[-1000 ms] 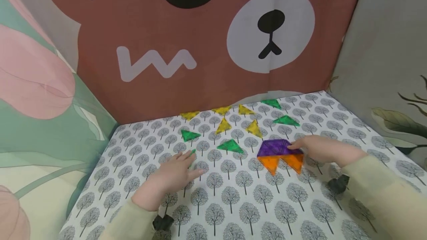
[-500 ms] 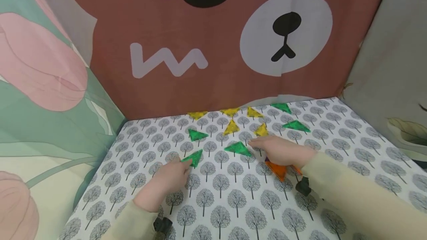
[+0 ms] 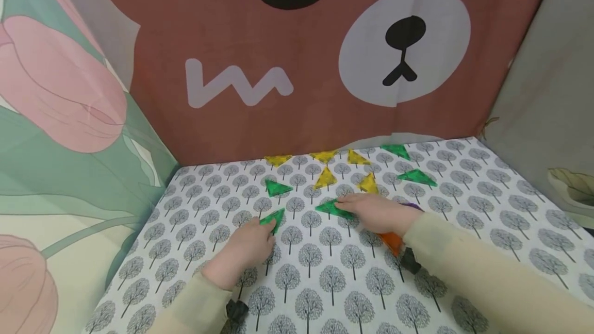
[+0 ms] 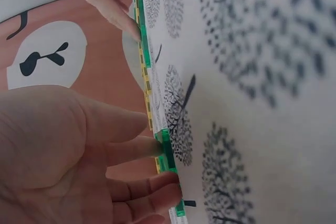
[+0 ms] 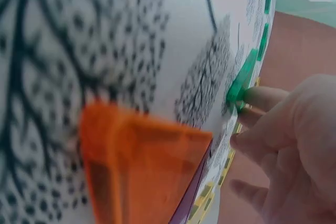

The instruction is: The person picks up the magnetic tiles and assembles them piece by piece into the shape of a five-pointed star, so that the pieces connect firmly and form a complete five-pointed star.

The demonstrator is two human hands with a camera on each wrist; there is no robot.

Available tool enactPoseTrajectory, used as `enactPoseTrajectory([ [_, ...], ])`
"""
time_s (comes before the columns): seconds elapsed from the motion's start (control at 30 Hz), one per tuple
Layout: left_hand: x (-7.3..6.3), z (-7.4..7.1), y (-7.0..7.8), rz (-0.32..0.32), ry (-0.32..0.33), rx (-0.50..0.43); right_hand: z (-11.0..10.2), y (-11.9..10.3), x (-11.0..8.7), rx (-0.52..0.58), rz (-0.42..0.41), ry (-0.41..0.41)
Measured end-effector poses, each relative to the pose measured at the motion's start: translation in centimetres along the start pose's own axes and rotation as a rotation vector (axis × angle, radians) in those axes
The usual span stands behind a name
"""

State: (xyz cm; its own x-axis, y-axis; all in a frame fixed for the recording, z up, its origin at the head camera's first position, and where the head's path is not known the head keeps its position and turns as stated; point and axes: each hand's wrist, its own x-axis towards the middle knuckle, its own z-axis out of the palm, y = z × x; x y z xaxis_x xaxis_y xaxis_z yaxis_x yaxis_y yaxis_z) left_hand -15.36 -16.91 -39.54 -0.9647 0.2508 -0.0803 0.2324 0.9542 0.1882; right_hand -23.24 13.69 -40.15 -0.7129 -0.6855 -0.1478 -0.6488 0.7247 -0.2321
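My left hand (image 3: 246, 249) holds a translucent green triangular magnetic tile (image 3: 277, 217) at its near corner. In the left wrist view, the fingers of this hand meet the green edge (image 4: 167, 153) of that tile, low against the cloth. To the right, my right hand (image 3: 378, 213) pinches the right end of another green triangular tile (image 3: 330, 208). The right wrist view shows this tile (image 5: 242, 80) slanting up off the cloth at the fingertips. Under my right wrist lie joined orange tiles (image 3: 392, 243) and a purple tile (image 3: 411, 205), mostly hidden.
Several yellow triangles (image 3: 325, 178) lie toward the back, with other green triangles (image 3: 278, 188) to the left and right (image 3: 417, 177) of them. Tree-print cloth (image 3: 320, 282) covers the table. A bear-print sheet (image 3: 260, 128) stands along its back edge.
My right hand has moved left from the purple and orange tiles to the green triangle. My left hand has come to grip its green triangle. The head view has turned slightly left.
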Motion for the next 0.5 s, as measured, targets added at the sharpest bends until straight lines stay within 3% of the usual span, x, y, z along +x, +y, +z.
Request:
enactPoseTrajectory([
  [0.23, 0.0, 0.1, -0.2, 0.036, 0.044, 0.008, 0.1, -0.9, -0.3, -0.072, -0.043, 0.057],
  [0.5, -0.1, -0.2, -0.2, 0.039, 0.024, 0.001, 0.6, -1.4, -0.4, -0.105, -0.069, 0.097],
])
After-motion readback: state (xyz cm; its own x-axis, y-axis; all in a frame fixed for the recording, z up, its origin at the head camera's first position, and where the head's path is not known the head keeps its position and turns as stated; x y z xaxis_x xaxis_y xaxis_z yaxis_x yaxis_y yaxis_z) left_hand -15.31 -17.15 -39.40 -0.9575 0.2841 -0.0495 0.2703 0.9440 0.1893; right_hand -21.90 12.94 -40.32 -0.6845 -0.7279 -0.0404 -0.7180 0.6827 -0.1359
